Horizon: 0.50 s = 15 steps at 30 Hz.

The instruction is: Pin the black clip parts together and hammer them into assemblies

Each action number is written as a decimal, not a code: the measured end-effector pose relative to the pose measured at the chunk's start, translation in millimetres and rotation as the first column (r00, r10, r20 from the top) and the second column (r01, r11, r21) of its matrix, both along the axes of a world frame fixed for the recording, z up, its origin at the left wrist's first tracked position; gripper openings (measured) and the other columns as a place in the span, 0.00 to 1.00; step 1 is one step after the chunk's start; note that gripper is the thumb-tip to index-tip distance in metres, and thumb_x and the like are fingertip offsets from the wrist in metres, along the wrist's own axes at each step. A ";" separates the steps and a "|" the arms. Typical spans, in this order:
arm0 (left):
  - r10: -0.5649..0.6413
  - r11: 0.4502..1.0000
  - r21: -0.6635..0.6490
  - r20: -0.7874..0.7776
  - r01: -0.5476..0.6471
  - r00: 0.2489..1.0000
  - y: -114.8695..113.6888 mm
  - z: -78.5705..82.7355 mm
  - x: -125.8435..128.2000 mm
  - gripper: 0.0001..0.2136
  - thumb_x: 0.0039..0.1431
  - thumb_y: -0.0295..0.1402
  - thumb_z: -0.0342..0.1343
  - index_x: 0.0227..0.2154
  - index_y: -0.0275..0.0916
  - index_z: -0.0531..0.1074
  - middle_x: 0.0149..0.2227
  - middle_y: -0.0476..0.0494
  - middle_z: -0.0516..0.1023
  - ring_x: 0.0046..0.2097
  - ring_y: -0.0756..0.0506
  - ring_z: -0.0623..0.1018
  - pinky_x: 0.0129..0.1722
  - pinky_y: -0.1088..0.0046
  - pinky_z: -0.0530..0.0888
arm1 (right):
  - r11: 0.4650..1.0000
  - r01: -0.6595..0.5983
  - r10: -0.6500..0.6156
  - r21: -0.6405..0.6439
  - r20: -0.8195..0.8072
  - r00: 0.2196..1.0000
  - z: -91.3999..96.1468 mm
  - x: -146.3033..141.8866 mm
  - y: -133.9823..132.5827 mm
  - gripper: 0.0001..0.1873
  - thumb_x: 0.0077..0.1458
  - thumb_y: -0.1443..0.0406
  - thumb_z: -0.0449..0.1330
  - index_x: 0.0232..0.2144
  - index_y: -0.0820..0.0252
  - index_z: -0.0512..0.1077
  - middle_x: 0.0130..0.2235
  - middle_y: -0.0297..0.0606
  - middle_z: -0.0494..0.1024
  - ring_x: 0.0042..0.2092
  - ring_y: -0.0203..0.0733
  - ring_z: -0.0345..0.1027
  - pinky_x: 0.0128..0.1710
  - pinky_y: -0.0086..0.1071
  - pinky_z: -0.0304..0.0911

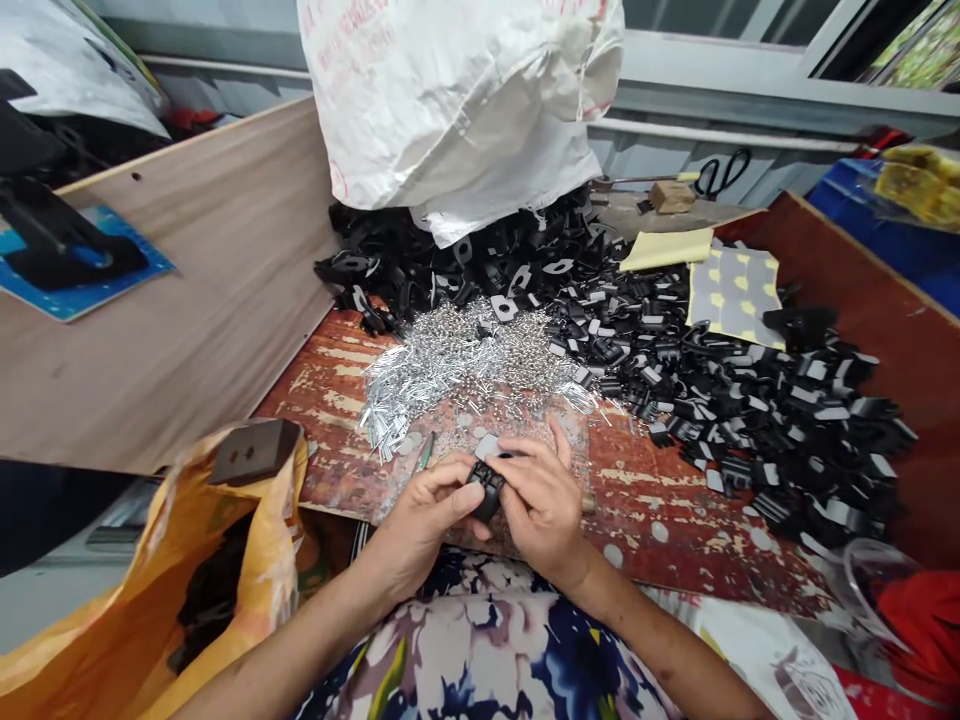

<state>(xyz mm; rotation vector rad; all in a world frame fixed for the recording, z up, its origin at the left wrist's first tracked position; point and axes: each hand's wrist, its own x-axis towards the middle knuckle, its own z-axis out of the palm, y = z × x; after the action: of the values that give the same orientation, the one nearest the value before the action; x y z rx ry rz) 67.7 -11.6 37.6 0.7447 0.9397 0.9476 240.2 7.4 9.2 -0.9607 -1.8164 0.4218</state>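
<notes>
Close to the table's front edge, a small black plastic part (pixel 487 490) is held between both hands. My left hand (pixel 431 510) pinches it from the left, thumb on its face. From the right, my right hand (pixel 544 500) grips the same part with bent fingertips. The fingers cover much of it, so its exact kind does not show. Just beyond the hands lies a heap of thin silvery metal pins (pixel 450 365). Black plastic pieces (pixel 675 370) are piled to the right of the pins, and more black parts (pixel 405 265) lie behind them.
A white woven sack (pixel 465 100) stands at the back. A wooden board (pixel 172 270) walls the left side, with an orange bag (pixel 277 510) below it. Yellow-edged sheets (pixel 735 290) rest on the black pile. Scissors (pixel 724 172) lie at the back right.
</notes>
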 end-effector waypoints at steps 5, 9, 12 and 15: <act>0.016 0.998 0.066 -0.081 -0.010 0.997 -0.7 -11.3 -5.6 0.13 0.54 0.44 0.69 0.29 0.37 0.83 0.49 0.39 0.67 0.37 0.46 0.74 0.29 0.72 0.79 | 0.975 -0.134 0.124 -0.180 -0.064 0.990 3.4 -3.9 -8.5 0.20 0.63 0.71 0.56 0.52 0.46 0.77 0.42 0.34 0.84 0.46 0.44 0.78 0.64 0.54 0.61; 0.024 0.994 0.105 -0.189 -0.004 0.982 0.2 -14.3 -13.3 0.14 0.53 0.45 0.68 0.26 0.38 0.83 0.64 0.36 0.62 0.47 0.39 0.75 0.31 0.69 0.80 | 0.928 -0.197 0.163 -0.315 -0.133 0.978 0.9 -8.4 -11.8 0.16 0.63 0.69 0.56 0.49 0.50 0.78 0.42 0.37 0.84 0.46 0.44 0.78 0.60 0.47 0.67; 0.035 0.994 0.108 -0.252 -0.008 0.967 -7.4 -15.3 -28.5 0.14 0.54 0.44 0.68 0.24 0.38 0.82 0.66 0.37 0.65 0.46 0.39 0.76 0.29 0.72 0.77 | 0.867 -0.349 0.355 -0.356 -0.049 0.933 -1.2 -5.3 -4.3 0.19 0.63 0.69 0.57 0.54 0.49 0.76 0.44 0.35 0.84 0.46 0.42 0.78 0.66 0.52 0.58; 0.097 0.995 0.029 -0.265 -0.093 0.959 -22.1 -19.9 -48.0 0.12 0.54 0.43 0.69 0.29 0.38 0.83 0.46 0.39 0.78 0.31 0.48 0.72 0.25 0.76 0.70 | 0.866 -0.345 0.401 -0.360 0.089 0.912 -3.6 0.6 19.6 0.17 0.65 0.69 0.57 0.50 0.45 0.78 0.38 0.29 0.85 0.39 0.40 0.77 0.63 0.54 0.58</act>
<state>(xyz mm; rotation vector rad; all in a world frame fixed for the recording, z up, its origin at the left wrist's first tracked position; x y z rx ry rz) 19.8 -33.7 17.7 0.8612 1.2139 0.9541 240.8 27.0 5.6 -0.8842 -2.1314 0.9490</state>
